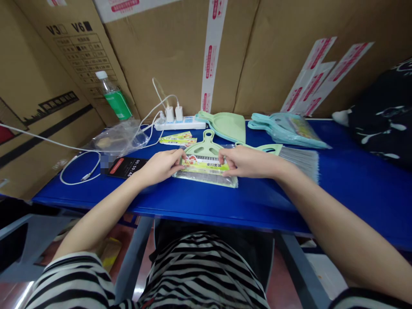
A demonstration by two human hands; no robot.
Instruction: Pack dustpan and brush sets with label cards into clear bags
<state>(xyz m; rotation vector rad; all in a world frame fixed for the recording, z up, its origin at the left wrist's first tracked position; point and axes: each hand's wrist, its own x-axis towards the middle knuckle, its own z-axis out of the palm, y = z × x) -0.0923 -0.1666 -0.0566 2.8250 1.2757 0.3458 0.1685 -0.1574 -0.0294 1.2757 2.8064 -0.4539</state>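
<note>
Before me lies a light green dustpan set (209,146) in a clear plastic bag, its looped handle pointing away from me and grey brush bristles showing under the film. Across it runs a yellow-and-white printed label card (206,165). My left hand (167,165) has its fingers closed at the card's left end. At the right end, my right hand (240,162) pinches the card between thumb and fingers. Whether the card sits inside or on top of the bag, I cannot tell. Partly behind my right forearm is a loose green brush (301,161) with grey bristles.
Behind stand a green dustpan (228,125), bagged blue dustpans (286,128), spare label cards (178,138) and a white power strip (183,123) with cables. Leftward are a phone (125,167), a crumpled plastic bag (120,137) and a bottle (114,96). Cardboard (180,56) walls the back.
</note>
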